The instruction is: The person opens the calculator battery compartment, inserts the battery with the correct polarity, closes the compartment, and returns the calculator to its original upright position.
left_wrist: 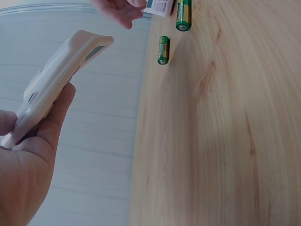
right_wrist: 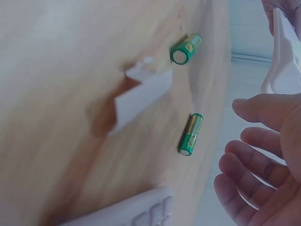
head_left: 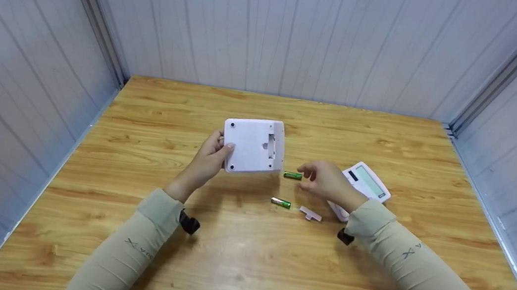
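Observation:
My left hand (head_left: 209, 158) grips a white calculator (head_left: 251, 146) by its left edge, thumb on the back and fingers beneath. Its back faces up, showing dark round feet and an uncovered battery compartment (head_left: 271, 147). In the left wrist view, part of its screen (left_wrist: 94, 53) shows on the underside. My right hand (head_left: 326, 180) hovers with loosely bent fingers, holding nothing. Beside those fingertips lies one green battery (head_left: 292, 175), apart from them in the right wrist view. A second green battery (head_left: 281, 202) lies nearer me, left of a small white battery cover (head_left: 311, 214).
Another white calculator (head_left: 373, 180) lies face up on the wooden table (head_left: 243, 263), partly hidden under my right hand and wrist. Pale panel walls (head_left: 273, 32) enclose the table at the back and both sides.

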### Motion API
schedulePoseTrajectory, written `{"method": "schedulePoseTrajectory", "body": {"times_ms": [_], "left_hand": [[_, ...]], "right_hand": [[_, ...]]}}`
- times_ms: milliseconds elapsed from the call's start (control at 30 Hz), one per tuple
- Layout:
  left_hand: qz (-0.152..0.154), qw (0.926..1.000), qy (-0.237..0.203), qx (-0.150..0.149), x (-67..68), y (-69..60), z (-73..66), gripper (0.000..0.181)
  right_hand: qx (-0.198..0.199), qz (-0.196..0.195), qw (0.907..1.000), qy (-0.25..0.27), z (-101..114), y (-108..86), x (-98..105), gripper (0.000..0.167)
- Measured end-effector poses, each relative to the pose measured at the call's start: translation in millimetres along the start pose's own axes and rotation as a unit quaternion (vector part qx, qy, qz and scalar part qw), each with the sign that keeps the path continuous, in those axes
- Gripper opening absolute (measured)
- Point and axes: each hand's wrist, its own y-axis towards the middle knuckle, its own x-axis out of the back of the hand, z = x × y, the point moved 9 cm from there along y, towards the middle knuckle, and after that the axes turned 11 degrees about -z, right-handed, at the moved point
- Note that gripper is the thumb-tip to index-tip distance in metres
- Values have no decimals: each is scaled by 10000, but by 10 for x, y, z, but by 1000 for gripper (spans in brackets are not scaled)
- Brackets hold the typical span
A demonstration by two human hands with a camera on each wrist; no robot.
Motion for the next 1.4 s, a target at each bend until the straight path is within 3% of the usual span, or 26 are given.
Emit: {"method": "schedulePoseTrajectory", "body": {"times_ms": [267, 800, 1167, 1400], "left_hand": [[-15, 10000, -79, 29, 14, -8, 3, 38], [-97, 9998, -56, 177, 20, -21, 15, 41], [-110, 9997, -125, 150, 33, -40, 18, 34], [-26, 9999, -68, 145, 41, -49, 26, 39]], "right_hand": [[42, 182, 9998, -39, 6, 184, -15, 39], [173, 655, 9976, 154, -79, 467, -234, 41], [148, 969, 9952, 24, -181, 601, -414, 33], [130, 1084, 9940, -71, -228, 623, -462, 21]]}}
